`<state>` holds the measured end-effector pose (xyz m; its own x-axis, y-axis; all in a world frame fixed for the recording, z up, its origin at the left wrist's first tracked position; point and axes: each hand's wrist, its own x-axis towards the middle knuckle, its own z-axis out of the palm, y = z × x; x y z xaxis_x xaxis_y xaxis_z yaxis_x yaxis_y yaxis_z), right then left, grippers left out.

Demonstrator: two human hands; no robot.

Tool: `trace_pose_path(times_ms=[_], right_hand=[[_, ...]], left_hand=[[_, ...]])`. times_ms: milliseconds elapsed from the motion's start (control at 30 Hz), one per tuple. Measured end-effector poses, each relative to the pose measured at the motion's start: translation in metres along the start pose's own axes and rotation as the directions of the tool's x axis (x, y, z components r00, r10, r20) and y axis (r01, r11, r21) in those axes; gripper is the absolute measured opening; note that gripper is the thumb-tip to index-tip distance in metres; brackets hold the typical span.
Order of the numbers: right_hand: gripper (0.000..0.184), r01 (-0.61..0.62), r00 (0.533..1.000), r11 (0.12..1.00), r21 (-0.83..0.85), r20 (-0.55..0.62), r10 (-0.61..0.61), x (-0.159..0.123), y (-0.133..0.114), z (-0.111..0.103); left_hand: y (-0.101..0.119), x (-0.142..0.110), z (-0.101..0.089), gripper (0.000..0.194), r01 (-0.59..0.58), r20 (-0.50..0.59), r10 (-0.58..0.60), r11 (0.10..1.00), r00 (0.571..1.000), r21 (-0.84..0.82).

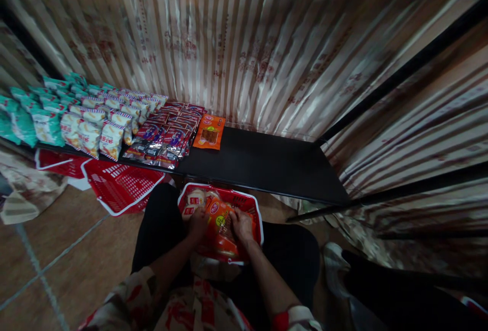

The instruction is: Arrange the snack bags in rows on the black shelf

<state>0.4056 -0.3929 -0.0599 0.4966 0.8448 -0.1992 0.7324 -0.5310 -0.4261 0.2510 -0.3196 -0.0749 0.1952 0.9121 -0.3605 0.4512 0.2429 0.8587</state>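
Observation:
Between my knees stands a red plastic basket [249, 200] with a white rim, holding several snack packs. My left hand [197, 225] is closed on the left edge of an orange snack packet [220, 219] inside it. The right side of that packet is gripped by my right hand [242, 224]. Paler packs with red labels [196, 200] lie in the basket's left part, close to my left hand. Another orange packet [209, 131] lies flat on the black shelf [263, 160] ahead, beside a block of dark red packets [170, 135].
Farther left on the shelf are white snack bags [110, 138] and green bags [48, 122]. Red baskets [122, 188] sit under its front edge. Black metal bars [396, 77] slant across the right, before a striped curtain [244, 41]. Another person's shoe [336, 267] is at lower right.

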Motion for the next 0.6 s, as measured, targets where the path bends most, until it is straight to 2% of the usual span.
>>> trace_pose_path(times_ms=[167, 367, 600], right_hand=[[0.025, 0.002, 0.999, 0.998, 0.069, -0.052, 0.001, -0.002, 0.002, -0.005], [0.029, 0.034, 0.996, 0.98, 0.197, -0.09, -0.016, -0.004, 0.004, -0.014], [0.033, 0.018, 0.993, 0.963, 0.269, -0.12, 0.015, -0.005, 0.0, -0.031]], left_hand=[[-0.002, 0.001, 0.003, 0.004, 0.051, -0.026, -0.056, 0.981, 0.998, -0.188], [0.01, -0.005, 0.003, 0.015, 0.084, -0.012, -0.096, 0.92, 0.995, -0.383], [0.026, -0.017, -0.007, 0.026, 0.121, 0.028, -0.125, 0.852, 0.992, -0.51]])
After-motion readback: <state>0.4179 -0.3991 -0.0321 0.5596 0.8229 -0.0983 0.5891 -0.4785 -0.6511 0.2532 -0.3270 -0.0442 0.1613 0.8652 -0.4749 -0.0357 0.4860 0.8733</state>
